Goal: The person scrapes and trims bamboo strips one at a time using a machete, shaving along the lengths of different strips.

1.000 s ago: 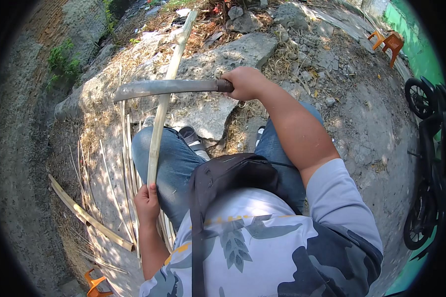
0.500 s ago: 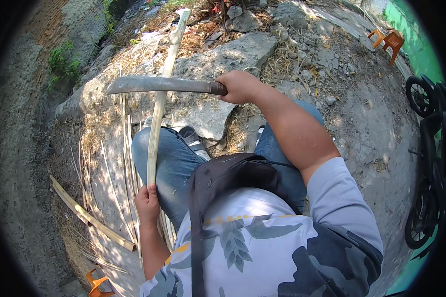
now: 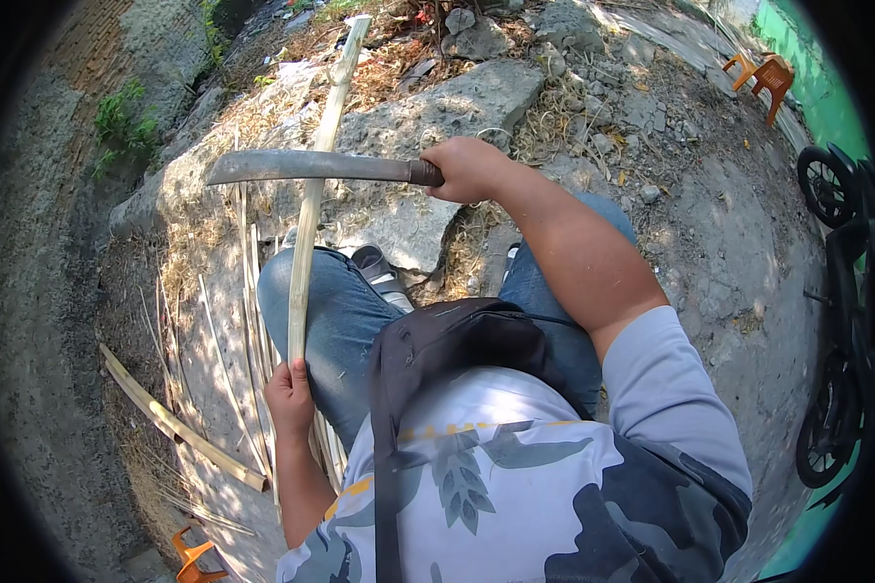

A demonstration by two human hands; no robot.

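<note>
My right hand (image 3: 467,168) is wrapped round the dark handle of a machete (image 3: 321,166). The machete's long grey blade points left and lies across a pale split bamboo strip (image 3: 307,225), crossing it above my bent left knee. Down at its near end, my left hand (image 3: 290,394) grips the strip, thumb on top. The strip runs away from me past the left knee, and a knobby node shows close to its far end. Whether the blade's edge bites into the bamboo cannot be made out.
Thin bamboo strips (image 3: 253,321) lie on the ground left of my leg, beside a wider curved bamboo piece (image 3: 180,428). Ahead is a broken concrete slab (image 3: 437,112) with rubble. Orange plastic chairs (image 3: 774,80) and a black motorcycle (image 3: 839,301) stand to the right.
The machete and my right hand have shifted very slightly to the left across the bamboo strip. My left hand keeps its grip in the same place.
</note>
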